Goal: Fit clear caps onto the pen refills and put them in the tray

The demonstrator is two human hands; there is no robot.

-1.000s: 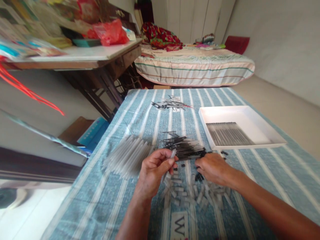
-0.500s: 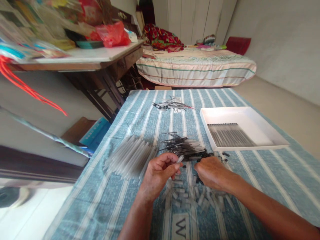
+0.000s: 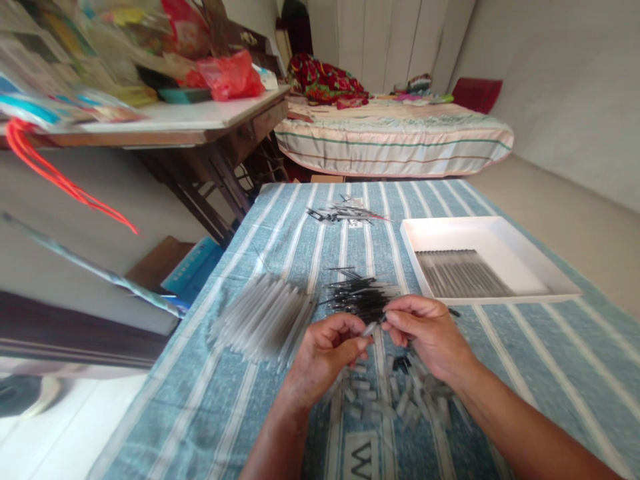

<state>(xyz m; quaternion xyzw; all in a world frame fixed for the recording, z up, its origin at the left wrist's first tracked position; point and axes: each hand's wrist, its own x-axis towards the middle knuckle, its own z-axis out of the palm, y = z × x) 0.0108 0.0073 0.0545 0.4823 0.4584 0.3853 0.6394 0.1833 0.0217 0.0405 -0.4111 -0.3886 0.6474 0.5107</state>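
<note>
Pinched in my left hand is a short translucent pen cap. My right hand is closed at the cap's upper end on a small dark piece, mostly hidden by the fingers; it looks like a black plug. Below the hands lie several loose translucent caps and a few small black plugs. A heap of black pen refills sits just beyond my fingers. To the left is a stack of translucent pen barrels.
A shallow white box at the right holds a row of pens. More thin dark and red-tipped pieces lie toward the far edge of the striped tablecloth. A cluttered side table stands left, a bed behind.
My right hand has risen from the small black pieces and come over to the cap in my left hand, a small dark piece between its fingers. The left hand keeps its pinch.
</note>
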